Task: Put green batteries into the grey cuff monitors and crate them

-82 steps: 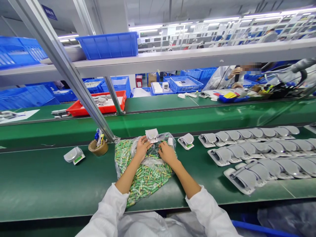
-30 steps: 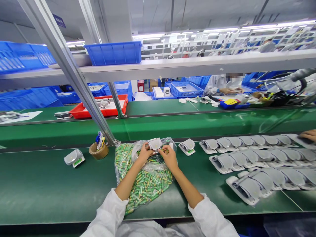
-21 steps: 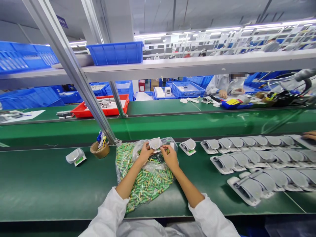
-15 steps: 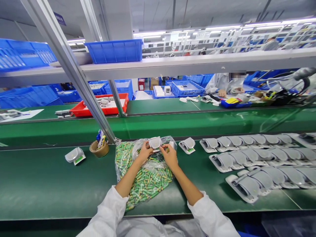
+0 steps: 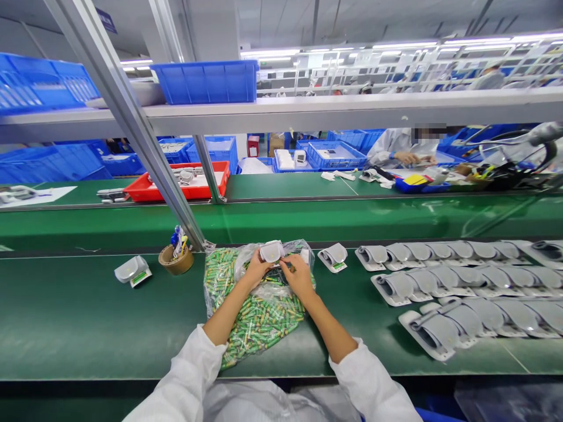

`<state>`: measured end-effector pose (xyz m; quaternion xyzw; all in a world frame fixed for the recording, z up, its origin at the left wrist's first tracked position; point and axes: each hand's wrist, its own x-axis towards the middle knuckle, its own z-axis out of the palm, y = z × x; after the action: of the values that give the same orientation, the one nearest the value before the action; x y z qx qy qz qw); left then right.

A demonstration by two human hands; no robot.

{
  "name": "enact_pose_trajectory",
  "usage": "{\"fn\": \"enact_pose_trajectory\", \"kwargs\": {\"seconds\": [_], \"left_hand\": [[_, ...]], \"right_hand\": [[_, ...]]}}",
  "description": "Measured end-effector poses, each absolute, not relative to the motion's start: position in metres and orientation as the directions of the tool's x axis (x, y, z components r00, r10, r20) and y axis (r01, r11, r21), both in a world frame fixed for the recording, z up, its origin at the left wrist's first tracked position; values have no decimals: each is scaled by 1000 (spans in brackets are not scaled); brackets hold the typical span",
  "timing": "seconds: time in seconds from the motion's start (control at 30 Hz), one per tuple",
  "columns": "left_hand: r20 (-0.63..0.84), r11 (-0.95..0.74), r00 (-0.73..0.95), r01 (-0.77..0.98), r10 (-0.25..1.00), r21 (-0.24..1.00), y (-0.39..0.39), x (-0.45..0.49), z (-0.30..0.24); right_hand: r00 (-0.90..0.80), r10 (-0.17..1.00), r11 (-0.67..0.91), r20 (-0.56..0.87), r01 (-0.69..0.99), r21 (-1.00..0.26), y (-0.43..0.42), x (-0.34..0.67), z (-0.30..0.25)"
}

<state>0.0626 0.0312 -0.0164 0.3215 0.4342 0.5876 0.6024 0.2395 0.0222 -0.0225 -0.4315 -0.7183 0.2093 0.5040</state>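
Observation:
My left hand (image 5: 256, 270) is closed around the left side of a wrist blood pressure monitor (image 5: 271, 251) with a curled grey cuff, raised over a clear plastic bag (image 5: 240, 271) full of green batteries (image 5: 253, 326). My right hand (image 5: 299, 274) pinches at the monitor's lower right edge; whatever is between its fingertips is hidden. To the right of the bag lies another monitor (image 5: 333, 257) with green showing at its edge. A similar monitor (image 5: 132, 269) rests on the left part of the green bench.
Several rows of monitors (image 5: 466, 275) cover the bench's right side. A tape roll (image 5: 176, 261) holding small items stands by a metal post (image 5: 145, 140). Behind are a red tray (image 5: 176, 190), blue bins (image 5: 206, 82) on a shelf, and a co-worker (image 5: 404, 149) at the opposite bench.
Both hands and the monitor have shifted slightly left in view. The right fingers have drawn closer together at the monitor's edge. The co-worker's hands have moved.

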Motion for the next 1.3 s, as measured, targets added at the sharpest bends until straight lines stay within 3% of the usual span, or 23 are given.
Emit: {"fn": "enact_pose_trajectory", "kwargs": {"seconds": [0.13, 0.3, 0.37, 0.53, 0.73, 1.0, 1.3], "left_hand": [[-119, 75, -84, -407, 989, 910, 32, 64, -17], [-124, 78, -93, -394, 988, 916, 32, 63, -17], [-126, 78, -98, -398, 987, 914, 32, 64, -16], [-140, 78, -93, -489, 986, 869, 32, 65, -14], [-149, 92, -88, -461, 985, 883, 32, 64, -15], [-124, 66, -117, -406, 985, 911, 34, 65, -16], [-183, 135, -61, -463, 981, 876, 30, 63, -9]], "right_hand": [[-275, 792, 598, 545, 526, -604, 19, 241, -16], [-375, 826, 558, 420, 650, -515, 14, 240, -9], [-368, 830, 556, 420, 613, -562, 14, 240, -9], [-275, 814, 580, 512, 342, -739, 19, 243, -15], [-61, 933, 361, 356, 165, -918, 24, 241, -22], [84, 964, 254, 251, -23, -967, 32, 237, -28], [184, 937, 312, 296, -68, -948, 22, 230, -24]]}}
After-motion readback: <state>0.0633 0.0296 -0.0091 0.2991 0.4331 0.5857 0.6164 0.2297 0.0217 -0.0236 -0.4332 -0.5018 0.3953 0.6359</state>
